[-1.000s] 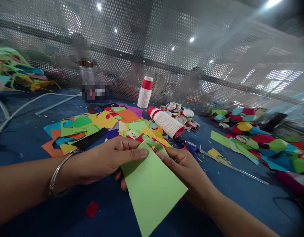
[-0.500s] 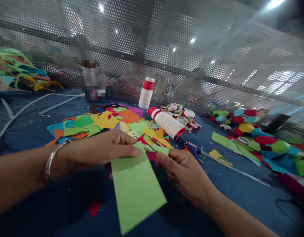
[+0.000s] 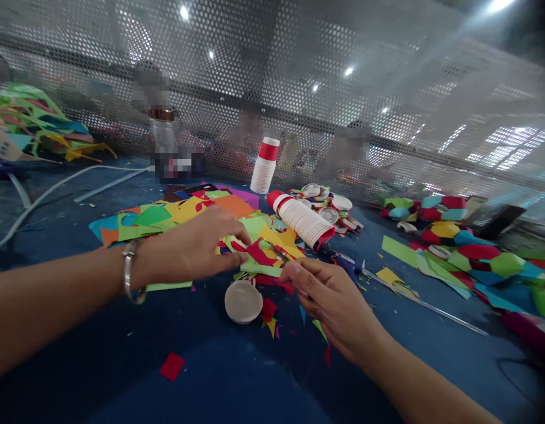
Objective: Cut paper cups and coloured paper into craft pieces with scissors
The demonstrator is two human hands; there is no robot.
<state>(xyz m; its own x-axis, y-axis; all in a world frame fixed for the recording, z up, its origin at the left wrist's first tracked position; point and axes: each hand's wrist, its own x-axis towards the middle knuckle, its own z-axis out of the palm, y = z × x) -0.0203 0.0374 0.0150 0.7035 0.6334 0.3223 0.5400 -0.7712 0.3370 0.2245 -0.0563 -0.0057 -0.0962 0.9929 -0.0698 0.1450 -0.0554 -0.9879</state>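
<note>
Here the left hand (image 3: 197, 247) lies flat, fingers spread, on the green sheet (image 3: 168, 286) that pokes out beneath its palm, among the paper scraps (image 3: 188, 215). The right hand (image 3: 329, 294) pinches a thin pointed tool I cannot identify. Just below both fingertips stands a white cup (image 3: 243, 301), still bare of paper; beyond them lie stacked cups (image 3: 301, 221).

Green sheet (image 3: 168, 287) now out of both grips, flat under left hand (image 3: 197, 247); white disc (image 3: 243, 301) uncovered
</note>
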